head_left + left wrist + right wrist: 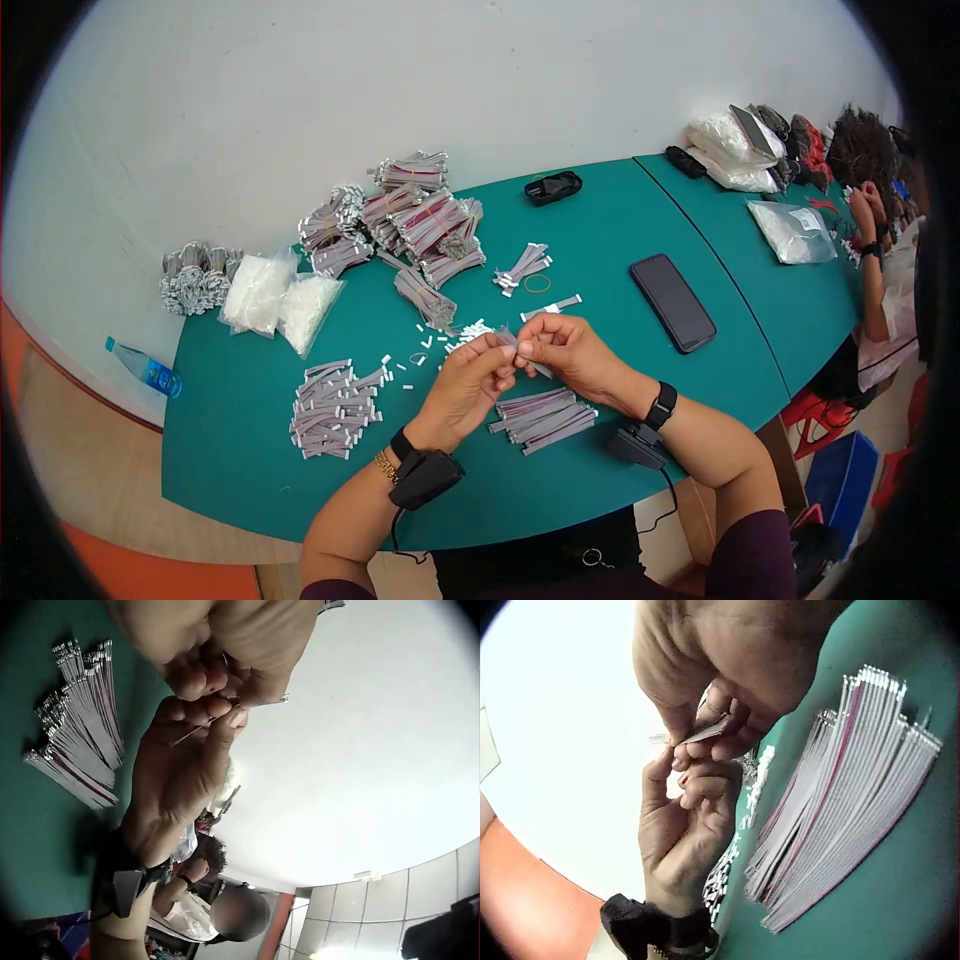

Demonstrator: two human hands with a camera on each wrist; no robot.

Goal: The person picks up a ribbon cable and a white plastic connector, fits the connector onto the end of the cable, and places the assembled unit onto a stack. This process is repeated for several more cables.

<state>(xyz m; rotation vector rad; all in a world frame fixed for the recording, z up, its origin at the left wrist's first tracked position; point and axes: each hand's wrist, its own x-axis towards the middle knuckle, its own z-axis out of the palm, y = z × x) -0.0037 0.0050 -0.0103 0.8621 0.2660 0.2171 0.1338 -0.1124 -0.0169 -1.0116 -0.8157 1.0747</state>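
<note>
Over the middle of the green table (600, 225), both hands meet at a short grey ribbon cable (711, 730). The left hand (466, 385) pinches it between thumb and fingers. From the other side, the right hand (580, 358) grips it too, fingertips close against the left ones. Much of the cable is hidden by the fingers. Just below the hands lies a stack of loose grey ribbon cables (543, 420), some with a dark red edge. Small white connectors (470, 336) are scattered behind the left hand. Cables with white ends (335, 412) form a pile on the left.
Bundled cables (425, 220) are heaped at the back. Bags of white parts (258, 292) and a bottle (147, 368) stand left. A phone (672, 302), a rubber band (537, 284) and a black case (553, 187) lie around. Another person's arm (872, 285) works at far right.
</note>
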